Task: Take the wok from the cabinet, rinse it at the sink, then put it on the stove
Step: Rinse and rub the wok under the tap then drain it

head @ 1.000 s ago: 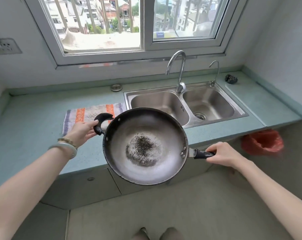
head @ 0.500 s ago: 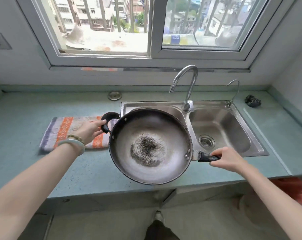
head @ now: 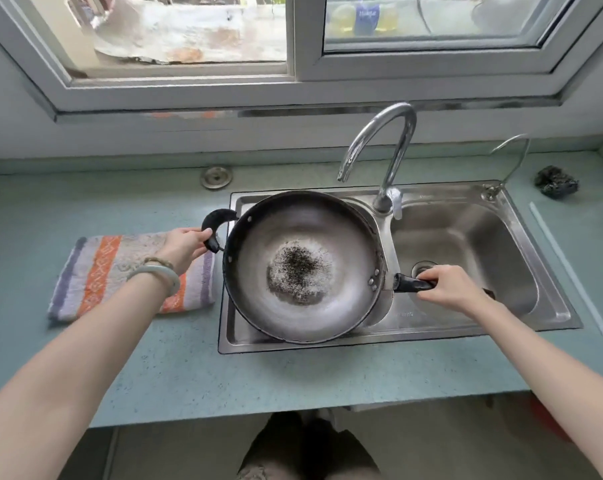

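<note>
A worn grey wok (head: 327, 237) with a dark speckled patch in its middle fills the left basin of the steel double sink (head: 480, 334). My left hand (head: 184, 244) grips the black loop handle on the wok's left rim. My right hand (head: 449, 287) holds its long black handle, which reaches over the right basin. The chrome tap (head: 395, 150) arches behind the wok, its spout above the wok's far right rim. No water is running. The stove is out of view.
A striped orange and purple towel (head: 99, 271) lies on the teal counter (head: 293, 379) left of the sink. A dark scrubber (head: 556, 181) sits at the far right, a small thin faucet (head: 511, 161) stands beside it, and a round metal cap (head: 216, 177) lies near the wall. A window runs along the back.
I have stepped up to the counter and carried the wok forward and right, from in front of the counter edge to over the left basin. Both hands keep their grips.
</note>
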`<state>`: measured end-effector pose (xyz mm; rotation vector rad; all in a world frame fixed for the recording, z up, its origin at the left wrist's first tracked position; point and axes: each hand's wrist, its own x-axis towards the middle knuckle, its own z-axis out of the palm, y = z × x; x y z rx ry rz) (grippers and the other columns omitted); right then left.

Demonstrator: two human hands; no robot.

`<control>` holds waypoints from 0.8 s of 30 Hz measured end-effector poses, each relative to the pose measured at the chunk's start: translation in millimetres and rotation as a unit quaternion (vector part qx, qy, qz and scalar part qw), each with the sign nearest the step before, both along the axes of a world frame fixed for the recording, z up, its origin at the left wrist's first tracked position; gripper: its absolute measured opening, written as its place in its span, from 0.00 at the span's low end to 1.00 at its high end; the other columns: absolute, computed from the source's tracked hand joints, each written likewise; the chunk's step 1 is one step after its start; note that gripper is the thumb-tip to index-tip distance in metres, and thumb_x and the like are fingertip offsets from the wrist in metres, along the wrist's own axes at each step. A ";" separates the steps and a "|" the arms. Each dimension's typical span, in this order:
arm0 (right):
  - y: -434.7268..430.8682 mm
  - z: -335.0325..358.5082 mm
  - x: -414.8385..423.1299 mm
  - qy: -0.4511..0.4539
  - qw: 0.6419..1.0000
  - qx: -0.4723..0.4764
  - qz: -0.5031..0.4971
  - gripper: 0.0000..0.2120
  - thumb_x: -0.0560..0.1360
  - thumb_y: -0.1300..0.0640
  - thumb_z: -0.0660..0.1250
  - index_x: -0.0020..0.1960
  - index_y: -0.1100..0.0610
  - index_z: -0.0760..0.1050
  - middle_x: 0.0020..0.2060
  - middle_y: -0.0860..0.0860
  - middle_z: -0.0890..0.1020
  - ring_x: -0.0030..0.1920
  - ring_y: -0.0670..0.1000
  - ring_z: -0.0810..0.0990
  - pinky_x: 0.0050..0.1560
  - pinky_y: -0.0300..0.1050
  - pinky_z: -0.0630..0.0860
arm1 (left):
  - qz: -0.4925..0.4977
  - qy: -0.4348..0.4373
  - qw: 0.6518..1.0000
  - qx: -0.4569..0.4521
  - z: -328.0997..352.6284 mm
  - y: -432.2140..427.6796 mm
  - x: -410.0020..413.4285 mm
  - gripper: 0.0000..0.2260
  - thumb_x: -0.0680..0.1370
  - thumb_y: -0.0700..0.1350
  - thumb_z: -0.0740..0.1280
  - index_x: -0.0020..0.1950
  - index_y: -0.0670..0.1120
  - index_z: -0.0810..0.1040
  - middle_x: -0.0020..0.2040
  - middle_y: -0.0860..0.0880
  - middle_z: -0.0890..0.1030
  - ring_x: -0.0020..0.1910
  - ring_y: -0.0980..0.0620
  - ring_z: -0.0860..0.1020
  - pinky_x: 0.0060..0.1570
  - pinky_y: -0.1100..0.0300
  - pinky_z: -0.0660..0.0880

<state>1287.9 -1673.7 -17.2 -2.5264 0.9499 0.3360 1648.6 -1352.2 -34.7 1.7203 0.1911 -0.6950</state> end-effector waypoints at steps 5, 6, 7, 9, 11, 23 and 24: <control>-5.3 -20.2 10.5 0.008 0.997 0.033 -0.068 0.08 0.64 0.57 0.69 0.42 0.50 0.82 0.39 0.51 0.84 0.44 0.54 0.80 0.46 0.48 0.77 | -0.041 -0.042 0.997 0.055 -21.6 -32.5 30.4 0.15 0.77 0.36 0.67 0.62 0.35 0.71 0.43 0.42 0.77 0.41 0.49 0.77 0.42 0.67 0.79; -4.6 -25.1 11.2 0.007 0.996 0.042 -0.083 0.08 0.64 0.57 0.69 0.43 0.49 0.82 0.39 0.49 0.84 0.45 0.53 0.80 0.47 0.48 0.77 | -0.056 -0.051 0.995 0.069 -26.5 -38.6 35.3 0.15 0.77 0.36 0.67 0.62 0.34 0.72 0.43 0.42 0.77 0.41 0.49 0.77 0.40 0.68 0.78; -2.8 -29.9 11.3 0.008 0.994 0.051 -0.097 0.09 0.64 0.57 0.69 0.43 0.48 0.82 0.38 0.48 0.83 0.45 0.53 0.80 0.47 0.47 0.77 | -0.067 -0.058 0.992 0.087 -33.0 -44.4 40.8 0.15 0.77 0.36 0.67 0.61 0.33 0.73 0.45 0.41 0.77 0.42 0.48 0.78 0.42 0.66 0.78; 2.3 -38.0 10.7 0.008 0.991 0.066 -0.114 0.10 0.64 0.58 0.69 0.43 0.46 0.81 0.36 0.45 0.82 0.45 0.51 0.81 0.47 0.45 0.76 | -0.083 -0.063 0.988 0.113 -44.1 -55.1 50.4 0.16 0.76 0.37 0.68 0.61 0.32 0.74 0.49 0.39 0.78 0.47 0.45 0.77 0.53 0.57 0.77; 8.4 -44.8 9.8 0.008 0.988 0.083 -0.128 0.11 0.64 0.58 0.69 0.41 0.42 0.78 0.36 0.45 0.82 0.44 0.50 0.80 0.46 0.46 0.76 | -0.099 -0.063 0.984 0.134 -52.0 -62.9 60.5 0.17 0.75 0.38 0.69 0.61 0.32 0.74 0.48 0.39 0.79 0.48 0.45 0.77 0.59 0.52 0.75; 37.0 -85.8 8.4 -0.016 0.983 0.077 -0.167 0.11 0.65 0.57 0.73 0.47 0.52 0.84 0.39 0.50 0.82 0.42 0.52 0.79 0.44 0.45 0.74 | -0.194 -0.154 0.943 0.220 -71.9 -109.3 86.5 0.16 0.76 0.43 0.67 0.62 0.36 0.76 0.60 0.39 0.79 0.61 0.44 0.76 0.58 0.59 0.68; 37.8 -87.2 8.4 -0.023 0.984 0.068 -0.162 0.10 0.65 0.58 0.73 0.45 0.52 0.84 0.38 0.51 0.80 0.40 0.53 0.78 0.42 0.44 0.72 | -0.204 -0.165 0.939 0.223 -73.5 -110.5 88.6 0.16 0.76 0.42 0.67 0.61 0.36 0.77 0.59 0.39 0.80 0.60 0.43 0.77 0.57 0.60 0.68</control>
